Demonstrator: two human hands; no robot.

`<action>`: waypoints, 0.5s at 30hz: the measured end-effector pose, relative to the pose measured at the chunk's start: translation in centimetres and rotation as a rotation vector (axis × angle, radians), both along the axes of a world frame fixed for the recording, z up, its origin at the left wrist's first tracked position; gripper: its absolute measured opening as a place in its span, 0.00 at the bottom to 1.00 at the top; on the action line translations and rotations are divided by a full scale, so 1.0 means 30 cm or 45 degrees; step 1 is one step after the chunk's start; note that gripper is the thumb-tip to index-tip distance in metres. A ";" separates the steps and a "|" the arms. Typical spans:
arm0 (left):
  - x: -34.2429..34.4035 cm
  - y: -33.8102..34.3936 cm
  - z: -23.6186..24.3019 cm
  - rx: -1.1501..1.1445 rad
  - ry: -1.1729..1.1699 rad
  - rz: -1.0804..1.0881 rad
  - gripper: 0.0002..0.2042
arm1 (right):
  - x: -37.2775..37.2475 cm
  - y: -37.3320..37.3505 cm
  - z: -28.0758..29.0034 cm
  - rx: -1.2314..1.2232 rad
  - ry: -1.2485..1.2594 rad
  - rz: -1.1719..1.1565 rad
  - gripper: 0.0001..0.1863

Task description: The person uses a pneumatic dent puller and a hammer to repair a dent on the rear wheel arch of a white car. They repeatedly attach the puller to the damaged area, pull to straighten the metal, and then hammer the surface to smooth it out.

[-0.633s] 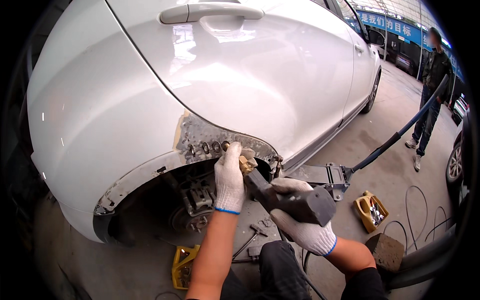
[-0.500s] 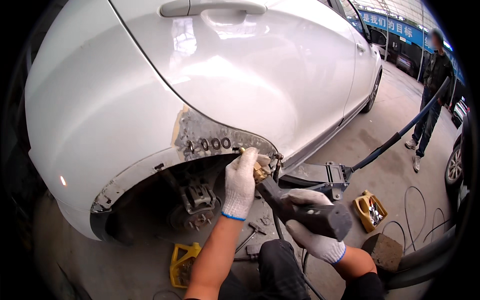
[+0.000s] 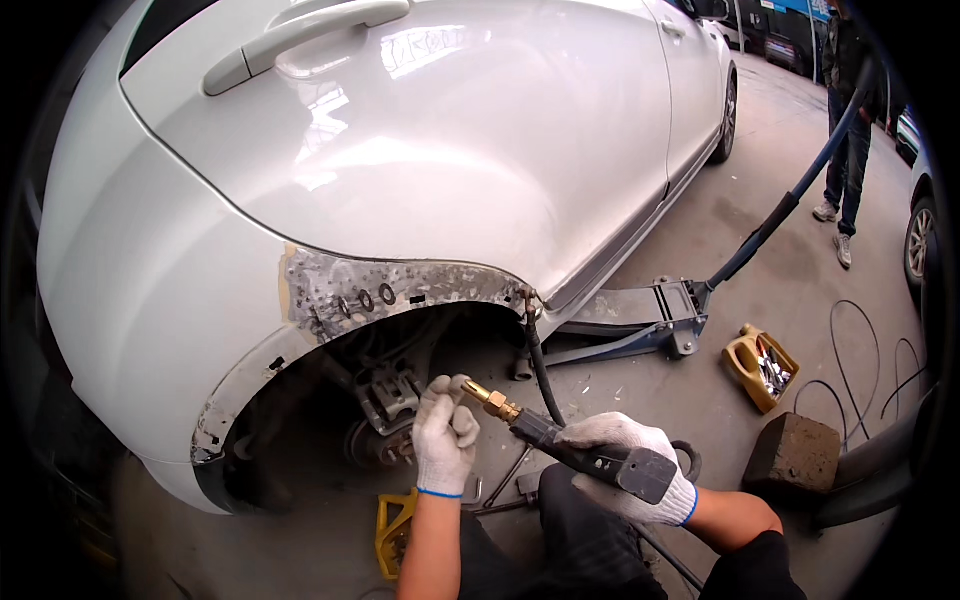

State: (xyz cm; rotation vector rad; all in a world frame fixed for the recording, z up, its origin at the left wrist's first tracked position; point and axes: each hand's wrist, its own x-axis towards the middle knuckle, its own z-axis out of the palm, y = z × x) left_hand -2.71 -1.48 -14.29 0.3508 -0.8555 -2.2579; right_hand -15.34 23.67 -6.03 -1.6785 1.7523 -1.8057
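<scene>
shiny metal nozzle (image 3: 495,402), matt plastic tool body (image 3: 605,463)

Up and to the right of the left fingers (image 3: 432,402), a floor jack (image 3: 676,320) stands on the grey floor (image 3: 660,395), its long blue handle (image 3: 825,146) slanting up past a standing person (image 3: 852,175). Farther right of the fingers are a cut yellow jug (image 3: 741,362) holding metal pieces, a rough brown block (image 3: 795,455) and a parked car's wheel (image 3: 918,240). Below them, a second yellow container (image 3: 383,540) is partly hidden.
</scene>
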 end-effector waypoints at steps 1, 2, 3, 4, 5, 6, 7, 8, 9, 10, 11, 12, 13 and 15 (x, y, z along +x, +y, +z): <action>0.006 -0.010 0.012 -0.017 0.078 0.011 0.10 | 0.000 0.002 -0.004 0.006 -0.051 0.021 0.24; 0.007 -0.021 0.017 -0.081 0.150 -0.054 0.10 | 0.003 0.004 -0.006 0.012 -0.101 0.043 0.24; 0.003 -0.020 0.035 -0.059 0.199 -0.079 0.11 | 0.005 0.002 -0.005 0.021 -0.151 0.073 0.24; -0.004 -0.013 0.060 -0.037 0.249 -0.102 0.11 | 0.003 -0.001 -0.002 0.028 -0.146 0.070 0.24; -0.008 -0.006 0.080 -0.014 0.299 -0.125 0.12 | 0.000 -0.006 0.003 0.035 -0.141 0.066 0.24; -0.015 -0.003 0.099 0.015 0.306 -0.143 0.14 | -0.004 -0.009 0.011 0.032 -0.124 0.058 0.24; -0.015 0.002 0.106 0.026 0.317 -0.158 0.14 | -0.007 -0.013 0.011 0.021 -0.102 0.076 0.24; -0.015 0.006 0.112 0.038 0.328 -0.174 0.14 | -0.012 -0.018 0.007 0.010 -0.080 0.092 0.24; -0.017 0.010 0.115 0.051 0.337 -0.194 0.14 | -0.015 -0.020 0.003 -0.001 -0.060 0.103 0.24; -0.021 0.015 0.122 0.067 0.337 -0.197 0.14 | -0.014 -0.018 0.001 0.013 -0.086 0.118 0.24; -0.020 0.016 0.121 0.063 0.334 -0.218 0.14 | -0.011 -0.014 -0.003 0.027 -0.112 0.132 0.23; -0.014 0.016 0.123 0.055 0.331 -0.238 0.14 | -0.009 -0.014 -0.005 0.037 -0.138 0.149 0.23; -0.009 0.017 0.123 0.048 0.328 -0.258 0.14 | -0.010 -0.014 -0.002 0.035 -0.125 0.143 0.23; -0.013 0.025 0.123 -0.009 0.217 -0.212 0.15 | -0.010 -0.013 0.004 0.033 -0.099 0.128 0.23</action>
